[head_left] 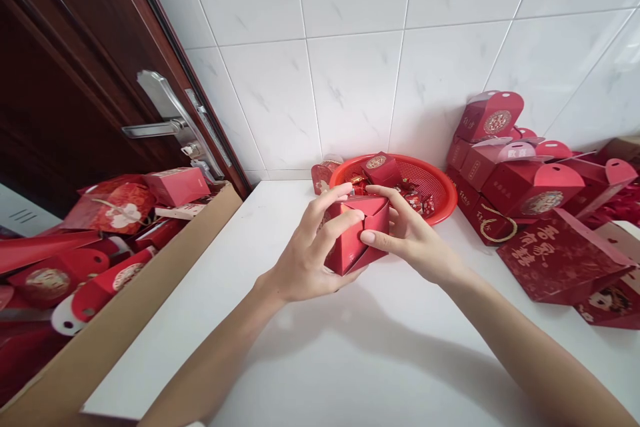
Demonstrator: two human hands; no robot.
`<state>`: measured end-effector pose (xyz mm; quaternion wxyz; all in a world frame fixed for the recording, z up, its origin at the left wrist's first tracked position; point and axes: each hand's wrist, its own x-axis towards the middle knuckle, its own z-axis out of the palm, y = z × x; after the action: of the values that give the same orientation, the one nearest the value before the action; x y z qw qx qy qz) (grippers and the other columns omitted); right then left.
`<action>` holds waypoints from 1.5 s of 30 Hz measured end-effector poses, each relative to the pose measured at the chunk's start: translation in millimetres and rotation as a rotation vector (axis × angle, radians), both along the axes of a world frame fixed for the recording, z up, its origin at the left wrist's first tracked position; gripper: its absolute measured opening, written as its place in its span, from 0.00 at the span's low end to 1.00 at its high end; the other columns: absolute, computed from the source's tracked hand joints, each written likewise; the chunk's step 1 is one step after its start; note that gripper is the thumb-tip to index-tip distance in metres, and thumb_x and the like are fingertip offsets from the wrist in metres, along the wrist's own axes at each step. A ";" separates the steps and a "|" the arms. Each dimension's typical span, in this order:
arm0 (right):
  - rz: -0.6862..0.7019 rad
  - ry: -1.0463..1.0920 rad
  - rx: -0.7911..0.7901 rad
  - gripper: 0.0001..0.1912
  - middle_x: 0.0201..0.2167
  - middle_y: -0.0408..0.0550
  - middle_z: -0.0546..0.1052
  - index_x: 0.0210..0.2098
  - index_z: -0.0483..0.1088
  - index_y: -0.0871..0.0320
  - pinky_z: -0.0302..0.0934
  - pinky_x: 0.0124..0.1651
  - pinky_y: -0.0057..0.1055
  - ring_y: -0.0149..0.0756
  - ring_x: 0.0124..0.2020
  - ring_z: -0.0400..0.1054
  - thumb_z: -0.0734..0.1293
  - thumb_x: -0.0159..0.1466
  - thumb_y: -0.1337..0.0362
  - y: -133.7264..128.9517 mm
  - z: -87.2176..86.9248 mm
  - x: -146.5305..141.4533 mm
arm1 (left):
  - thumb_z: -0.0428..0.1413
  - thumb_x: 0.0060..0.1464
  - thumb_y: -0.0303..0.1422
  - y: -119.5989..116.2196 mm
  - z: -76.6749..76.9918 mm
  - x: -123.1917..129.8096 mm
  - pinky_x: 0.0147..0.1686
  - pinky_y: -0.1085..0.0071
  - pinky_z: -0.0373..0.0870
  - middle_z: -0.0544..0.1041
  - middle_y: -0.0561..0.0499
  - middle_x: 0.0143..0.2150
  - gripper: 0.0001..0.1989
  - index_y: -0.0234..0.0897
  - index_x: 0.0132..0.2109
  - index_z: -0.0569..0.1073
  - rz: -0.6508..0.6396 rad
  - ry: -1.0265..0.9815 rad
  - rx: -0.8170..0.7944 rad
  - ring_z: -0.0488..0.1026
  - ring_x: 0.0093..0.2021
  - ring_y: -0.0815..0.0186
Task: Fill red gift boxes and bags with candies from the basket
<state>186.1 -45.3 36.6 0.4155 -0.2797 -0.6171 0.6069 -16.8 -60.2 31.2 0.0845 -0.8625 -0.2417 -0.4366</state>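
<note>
A small red gift box (347, 248) is held up over the white table, between both hands. My left hand (313, 250) cups it from the left and below, its index finger bent over the top flaps. On the other side my right hand (413, 233) grips the box, with the thumb pressed on the near face by the flap seam. Just behind stands a red plastic basket (447, 197) with wrapped sweets (413, 200) and another red box (380, 170) in it. The far side of the held box is hidden.
Several red gift boxes (530, 190) are stacked at the right against the tiled wall (350, 87). At the left, a cardboard carton (150, 280) holds more red boxes and bags. Beyond it is a dark wooden door with a metal handle (155, 128). The white table (200, 320) lies beneath my arms.
</note>
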 end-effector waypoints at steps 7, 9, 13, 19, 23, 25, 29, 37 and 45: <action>-0.038 -0.026 0.040 0.39 0.61 0.51 0.70 0.69 0.48 0.44 0.70 0.55 0.43 0.44 0.58 0.68 0.69 0.65 0.53 -2.5 0.2 -1.4 | 0.68 0.50 0.32 5.2 -3.2 -0.8 0.57 0.46 0.72 0.61 0.36 0.66 0.43 0.48 0.66 0.54 0.006 -0.028 0.067 0.65 0.65 0.47; -0.062 -0.034 0.059 0.40 0.62 0.51 0.69 0.70 0.46 0.44 0.70 0.55 0.44 0.45 0.59 0.68 0.68 0.65 0.52 -3.1 -0.6 -2.2 | 0.69 0.48 0.33 5.7 -3.9 -0.9 0.55 0.45 0.72 0.61 0.37 0.66 0.45 0.50 0.67 0.53 0.013 -0.029 0.070 0.66 0.64 0.46; -0.118 -0.051 0.093 0.39 0.60 0.53 0.71 0.69 0.49 0.47 0.70 0.55 0.45 0.45 0.56 0.70 0.69 0.64 0.51 -3.2 -5.6 -4.9 | 0.70 0.48 0.35 5.8 -5.0 0.6 0.55 0.46 0.73 0.60 0.37 0.66 0.47 0.52 0.67 0.51 0.004 -0.024 0.073 0.67 0.63 0.46; -0.176 -0.042 0.143 0.36 0.61 0.54 0.69 0.65 0.54 0.49 0.67 0.57 0.45 0.46 0.58 0.68 0.70 0.63 0.51 -2.4 -12.6 -7.4 | 0.68 0.50 0.35 6.5 -6.6 2.6 0.55 0.46 0.73 0.60 0.37 0.66 0.44 0.50 0.67 0.52 0.003 -0.031 0.094 0.67 0.63 0.48; -0.203 -0.038 0.182 0.33 0.60 0.54 0.70 0.63 0.56 0.50 0.67 0.56 0.44 0.46 0.57 0.69 0.70 0.64 0.52 -3.5 -13.0 -8.3 | 0.68 0.51 0.36 7.2 -7.7 2.3 0.54 0.47 0.74 0.60 0.38 0.65 0.42 0.49 0.66 0.53 0.017 -0.024 0.099 0.67 0.63 0.48; -0.214 -0.052 0.198 0.31 0.59 0.53 0.70 0.62 0.56 0.50 0.68 0.55 0.43 0.45 0.56 0.69 0.69 0.64 0.52 -4.0 -13.1 -8.5 | 0.67 0.52 0.38 7.5 -8.0 2.4 0.53 0.47 0.75 0.60 0.38 0.65 0.42 0.51 0.66 0.52 0.029 -0.020 0.098 0.67 0.62 0.48; -0.221 -0.057 0.230 0.29 0.58 0.52 0.71 0.61 0.56 0.50 0.67 0.56 0.42 0.44 0.55 0.70 0.69 0.65 0.53 -4.0 -14.0 -8.7 | 0.68 0.50 0.37 7.7 -8.6 3.5 0.53 0.47 0.75 0.61 0.37 0.64 0.43 0.50 0.66 0.52 0.013 -0.037 0.114 0.68 0.62 0.47; -0.284 -0.122 0.279 0.26 0.57 0.52 0.71 0.59 0.58 0.50 0.66 0.55 0.42 0.45 0.55 0.69 0.68 0.65 0.54 -3.0 -14.3 -9.3 | 0.69 0.49 0.40 8.7 -10.9 4.0 0.53 0.46 0.74 0.60 0.38 0.66 0.45 0.52 0.66 0.52 0.021 -0.044 0.100 0.68 0.62 0.46; -0.325 -0.147 0.309 0.25 0.54 0.51 0.73 0.58 0.59 0.51 0.67 0.54 0.41 0.43 0.52 0.70 0.68 0.65 0.57 -3.0 -15.1 -8.9 | 0.68 0.50 0.40 8.1 -11.7 5.7 0.53 0.47 0.74 0.60 0.38 0.66 0.44 0.52 0.66 0.52 0.008 -0.055 0.109 0.67 0.62 0.47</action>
<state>177.2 -48.3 21.4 0.4998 -0.3519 -0.6781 0.4082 -11.2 -52.1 19.5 0.1265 -0.8433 -0.2232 -0.4722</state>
